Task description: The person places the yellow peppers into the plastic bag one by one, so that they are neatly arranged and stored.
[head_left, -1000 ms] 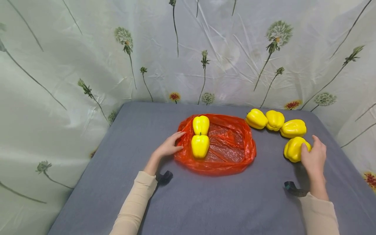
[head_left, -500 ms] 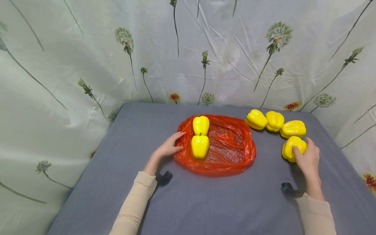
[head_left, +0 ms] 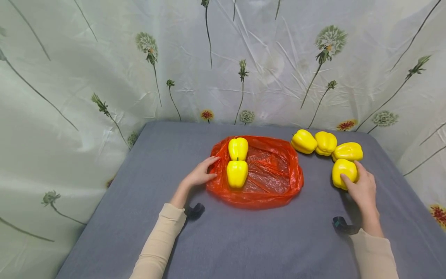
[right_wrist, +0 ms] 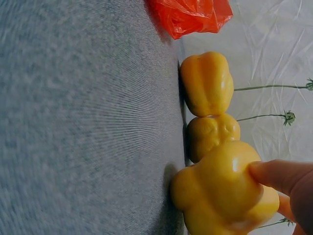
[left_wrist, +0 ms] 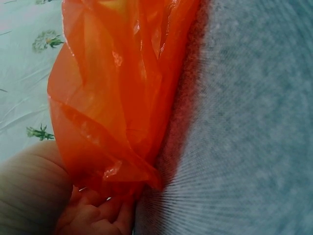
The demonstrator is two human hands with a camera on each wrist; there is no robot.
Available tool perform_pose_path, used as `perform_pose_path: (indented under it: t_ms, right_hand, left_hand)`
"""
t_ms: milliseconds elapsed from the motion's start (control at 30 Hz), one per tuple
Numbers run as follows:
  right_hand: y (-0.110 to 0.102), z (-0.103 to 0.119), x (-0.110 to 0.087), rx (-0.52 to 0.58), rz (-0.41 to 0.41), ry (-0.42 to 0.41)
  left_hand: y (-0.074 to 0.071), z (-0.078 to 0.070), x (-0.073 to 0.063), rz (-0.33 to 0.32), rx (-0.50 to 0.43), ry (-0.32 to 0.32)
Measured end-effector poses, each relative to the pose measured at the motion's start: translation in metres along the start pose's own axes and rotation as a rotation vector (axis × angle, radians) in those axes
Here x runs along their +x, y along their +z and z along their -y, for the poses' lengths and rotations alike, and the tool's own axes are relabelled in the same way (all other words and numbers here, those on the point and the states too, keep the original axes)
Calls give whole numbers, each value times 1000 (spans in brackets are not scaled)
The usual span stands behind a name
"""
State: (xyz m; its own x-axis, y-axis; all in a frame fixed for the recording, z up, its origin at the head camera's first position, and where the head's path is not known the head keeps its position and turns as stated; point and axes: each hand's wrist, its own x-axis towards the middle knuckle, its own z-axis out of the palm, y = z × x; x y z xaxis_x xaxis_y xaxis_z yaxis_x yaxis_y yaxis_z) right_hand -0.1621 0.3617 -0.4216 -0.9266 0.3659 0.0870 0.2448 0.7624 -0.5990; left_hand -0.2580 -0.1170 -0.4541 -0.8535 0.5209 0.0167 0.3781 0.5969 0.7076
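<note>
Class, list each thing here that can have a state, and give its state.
Red bag, open, rim crumpled
Two bagged peppers, inside, on its left side
Three loose peppers, on the cloth, unheld
Fourth loose pepper, held
Right grip, holding that pepper
Left grip, touching the bag; pinching unclear
Grey cloth, spread out
Floral backdrop, creased

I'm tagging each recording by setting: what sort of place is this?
Possibly a makeshift tabletop filming corner: flower-print sheeting encloses the left, back and right of a grey cloth-covered surface, with yellow peppers in and beside a red plastic bag.
</note>
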Motion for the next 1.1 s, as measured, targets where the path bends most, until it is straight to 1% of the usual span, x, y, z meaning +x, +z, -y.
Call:
perform_pose_path:
  t_ms: [100,200,433,667,833,967,1100]
  right_hand:
    - [-1,0,1,-7,15,-7]
    - [-1,1,1,-5,-2,-24]
    - [1,10,0,48,-118,-71]
    - [5,19,-1,93,-194,-69]
    - [10,28,-3,157,-240,-133]
    - [14,37,-4,187,-229,-143]
    - [17,46,-5,203,-217,-144]
  left_hand:
    - [0,0,0,-2,-4,5]
    - [0,0,0,-1,2,5]
    - [0,1,0,-1,8,7]
    - [1,2,0,-3,13,18]
    - [2,3,1,-7,4,14]
    - [2,4,1,-7,6,12]
    - [2,3,1,3,16,-6]
